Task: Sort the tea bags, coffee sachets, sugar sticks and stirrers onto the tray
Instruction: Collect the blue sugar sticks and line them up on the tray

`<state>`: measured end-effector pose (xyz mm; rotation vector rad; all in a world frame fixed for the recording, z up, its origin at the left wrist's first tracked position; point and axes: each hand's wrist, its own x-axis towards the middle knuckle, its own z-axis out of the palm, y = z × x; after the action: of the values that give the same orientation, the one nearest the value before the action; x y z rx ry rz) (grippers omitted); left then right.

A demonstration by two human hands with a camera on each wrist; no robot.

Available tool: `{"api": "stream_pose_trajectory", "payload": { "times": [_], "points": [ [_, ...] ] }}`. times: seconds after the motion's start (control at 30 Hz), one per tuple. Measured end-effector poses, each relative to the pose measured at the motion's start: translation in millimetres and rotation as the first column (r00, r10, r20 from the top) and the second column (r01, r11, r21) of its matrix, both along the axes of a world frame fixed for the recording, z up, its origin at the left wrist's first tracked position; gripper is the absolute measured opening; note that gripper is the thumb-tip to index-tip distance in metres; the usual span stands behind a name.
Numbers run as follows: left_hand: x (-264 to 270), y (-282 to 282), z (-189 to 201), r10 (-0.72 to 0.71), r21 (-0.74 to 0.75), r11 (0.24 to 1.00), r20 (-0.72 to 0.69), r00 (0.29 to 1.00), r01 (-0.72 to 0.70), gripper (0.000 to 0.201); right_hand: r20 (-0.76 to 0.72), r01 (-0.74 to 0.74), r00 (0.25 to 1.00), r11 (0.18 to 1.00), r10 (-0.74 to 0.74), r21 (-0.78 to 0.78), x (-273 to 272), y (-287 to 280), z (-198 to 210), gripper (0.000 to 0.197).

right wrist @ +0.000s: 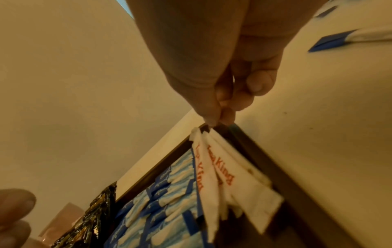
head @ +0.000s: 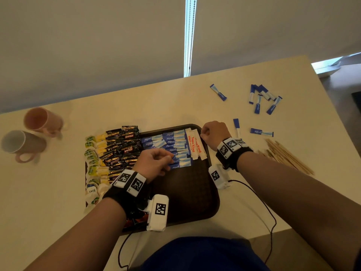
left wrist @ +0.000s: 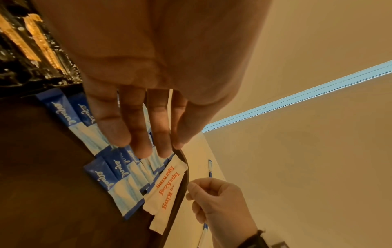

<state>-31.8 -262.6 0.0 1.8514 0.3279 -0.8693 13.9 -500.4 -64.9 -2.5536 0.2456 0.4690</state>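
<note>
A dark brown tray (head: 191,192) holds columns of tea bags (head: 93,165), black coffee sachets (head: 123,145), blue sugar sticks (head: 172,141) and white Tapa King sachets (head: 195,145). My left hand (head: 169,157) hovers over the blue sticks, and a thin white strip (left wrist: 169,107), seen edge-on, sits pinched between its thumb and forefinger. At the tray's far right corner my right hand (right wrist: 216,120) pinches the far end of the rightmost white sachet (right wrist: 244,184). Wooden stirrers (head: 287,155) lie in a loose pile on the table to the right.
Loose blue sugar sticks (head: 261,98) are scattered on the table beyond and right of the tray. Two mugs (head: 42,120) lie on their sides at the far left. A black cable (head: 269,212) runs along the near table edge on the right.
</note>
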Motion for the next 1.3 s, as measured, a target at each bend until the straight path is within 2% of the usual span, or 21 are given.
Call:
{"api": "stream_pose_trajectory", "payload": {
  "times": [0.2,0.27,0.37,0.5,0.63,0.77,0.83,0.9,1.0,1.13,1.23,1.3],
  "points": [
    [0.0,-4.8,1.1,0.000,-0.008,1.000,-0.010,1.000,0.000,0.009,0.035,0.149,0.989,0.985,-0.147,-0.089,-11.2,-52.2,-1.8,0.017],
    [-0.1,-6.6,2.4,-0.001,-0.006,1.000,-0.009,1.000,0.001,0.009,-0.019,0.099,0.994,0.966,-0.107,-0.239,-11.6,-77.6,-0.8,0.021],
    [-0.6,-11.6,5.9,0.001,-0.005,1.000,-0.012,1.000,-0.001,0.009,-0.140,-0.003,0.987,0.878,-0.073,-0.479,-20.5,-110.4,-4.0,0.029],
    [-1.0,-16.5,7.4,0.003,0.007,1.000,-0.011,1.000,-0.003,0.010,-0.163,0.001,0.981,0.837,-0.107,-0.546,-24.8,-136.4,-9.9,0.027],
    [-1.9,-22.6,7.0,0.012,0.018,1.000,-0.012,1.000,-0.012,0.010,-0.135,0.005,0.988,0.884,-0.077,-0.467,-8.5,-135.2,-6.9,0.025],
    [-1.1,-30.6,5.0,0.019,0.023,1.000,-0.024,1.000,-0.018,0.010,-0.056,0.150,0.983,0.934,-0.177,-0.324,8.0,-117.0,-2.4,0.024],
    [-0.6,-33.4,3.8,0.032,0.021,0.999,-0.025,0.999,-0.031,0.010,-0.050,0.184,0.977,0.944,-0.205,-0.275,9.1,-108.3,-3.0,0.034],
    [-0.4,-36.2,3.5,0.044,0.019,0.999,-0.024,0.999,-0.044,0.009,-0.108,0.127,0.981,0.951,-0.163,-0.280,6.8,-101.6,-8.2,0.039],
    [0.8,-39.7,2.8,0.052,0.023,0.998,-0.031,0.998,-0.051,0.009,-0.183,0.025,0.979,0.949,-0.086,-0.314,4.9,-94.8,-13.4,0.023],
    [4.1,-45.8,2.0,0.068,0.010,0.998,-0.025,0.997,-0.068,0.010,-0.203,0.054,0.973,0.965,-0.108,-0.255,7.2,-91.5,-4.8,0.021],
    [9.7,-56.8,1.1,0.061,-0.031,0.998,-0.033,0.998,-0.062,0.011,-0.062,0.067,0.996,0.995,-0.072,-0.070,6.6,-77.3,13.0,0.015],
    [13.4,-67.7,-0.6,0.042,-0.075,0.996,-0.044,0.998,-0.046,0.015,-0.058,0.069,0.997,0.980,-0.059,0.187,0.0,-55.3,32.4,0.012]
  ]
}}
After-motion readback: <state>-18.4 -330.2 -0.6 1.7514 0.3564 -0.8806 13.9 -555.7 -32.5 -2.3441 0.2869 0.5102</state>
